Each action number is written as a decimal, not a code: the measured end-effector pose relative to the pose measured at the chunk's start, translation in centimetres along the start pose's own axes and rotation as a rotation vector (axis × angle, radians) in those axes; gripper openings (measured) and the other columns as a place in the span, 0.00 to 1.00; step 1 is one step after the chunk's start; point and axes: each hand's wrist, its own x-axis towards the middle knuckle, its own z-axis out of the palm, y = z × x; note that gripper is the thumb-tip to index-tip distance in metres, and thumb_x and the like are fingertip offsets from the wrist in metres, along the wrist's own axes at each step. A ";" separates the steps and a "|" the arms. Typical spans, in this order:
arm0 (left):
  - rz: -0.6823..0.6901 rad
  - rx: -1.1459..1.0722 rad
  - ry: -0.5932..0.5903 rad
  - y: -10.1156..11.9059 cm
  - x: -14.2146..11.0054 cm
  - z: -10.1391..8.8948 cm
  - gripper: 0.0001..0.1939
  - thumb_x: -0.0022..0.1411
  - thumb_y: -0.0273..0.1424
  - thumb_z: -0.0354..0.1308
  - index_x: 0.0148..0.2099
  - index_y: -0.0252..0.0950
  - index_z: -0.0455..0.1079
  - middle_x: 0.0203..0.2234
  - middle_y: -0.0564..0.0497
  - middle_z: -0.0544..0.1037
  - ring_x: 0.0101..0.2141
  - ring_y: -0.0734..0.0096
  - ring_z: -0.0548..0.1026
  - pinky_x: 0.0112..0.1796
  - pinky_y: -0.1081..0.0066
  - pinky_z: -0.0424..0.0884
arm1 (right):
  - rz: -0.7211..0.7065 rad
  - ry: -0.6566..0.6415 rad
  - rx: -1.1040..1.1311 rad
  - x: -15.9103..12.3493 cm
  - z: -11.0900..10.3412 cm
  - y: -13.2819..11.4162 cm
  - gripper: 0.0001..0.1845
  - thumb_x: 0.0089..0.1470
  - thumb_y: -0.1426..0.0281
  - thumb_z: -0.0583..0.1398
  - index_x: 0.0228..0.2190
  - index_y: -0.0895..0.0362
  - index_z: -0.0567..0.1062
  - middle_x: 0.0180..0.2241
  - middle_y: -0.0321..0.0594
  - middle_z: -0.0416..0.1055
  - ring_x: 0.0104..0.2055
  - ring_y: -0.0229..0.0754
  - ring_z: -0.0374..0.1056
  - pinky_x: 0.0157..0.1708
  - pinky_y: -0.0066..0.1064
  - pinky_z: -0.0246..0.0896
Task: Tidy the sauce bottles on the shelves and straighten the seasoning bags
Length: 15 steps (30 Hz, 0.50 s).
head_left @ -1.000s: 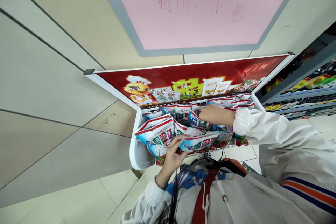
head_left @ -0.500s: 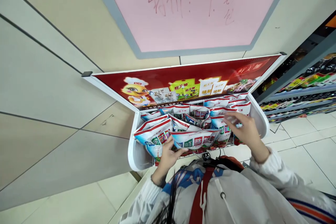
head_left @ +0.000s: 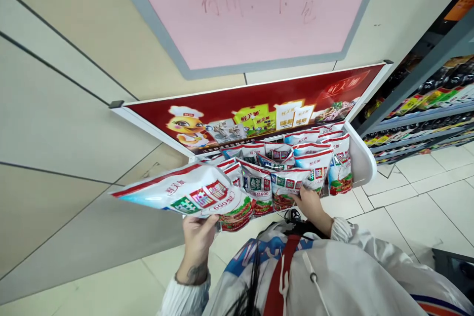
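Note:
My left hand (head_left: 198,239) is closed on the lower edge of a white seasoning bag (head_left: 181,190) with a red top strip and coloured characters. This bag is tilted out to the left, in front of the display stand's left side. My right hand (head_left: 313,207) has its fingers at the right edge of an upright seasoning bag (head_left: 291,185) in the front row, appearing to pinch it. Several matching bags (head_left: 255,182) stand in rows in the white display stand (head_left: 363,155), some leaning. The held bag hides the stand's left end.
A red advertising panel (head_left: 255,108) with a cartoon chick rises behind the bags. Above it, a pink sign (head_left: 252,24) with handwriting hangs on the tiled wall (head_left: 66,118). Shelves of bottles (head_left: 429,108) stand at the right, over a tiled floor (head_left: 414,197).
My left hand has moved left and down, swinging a bag out over the stand's left side. My right hand has come down and left from the back bags to a front-row bag.

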 end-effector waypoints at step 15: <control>-0.051 0.016 -0.051 0.7 -1.5 -2.2 0.24 0.34 0.39 0.81 0.33 0.35 0.79 0.28 0.48 0.83 0.29 0.63 0.82 0.36 0.67 0.81 | 0.200 0.538 0.357 0.7 -6.2 1.3 0.24 0.66 0.49 0.55 0.31 0.56 0.75 0.30 0.45 0.79 0.34 0.49 0.76 0.36 0.34 0.64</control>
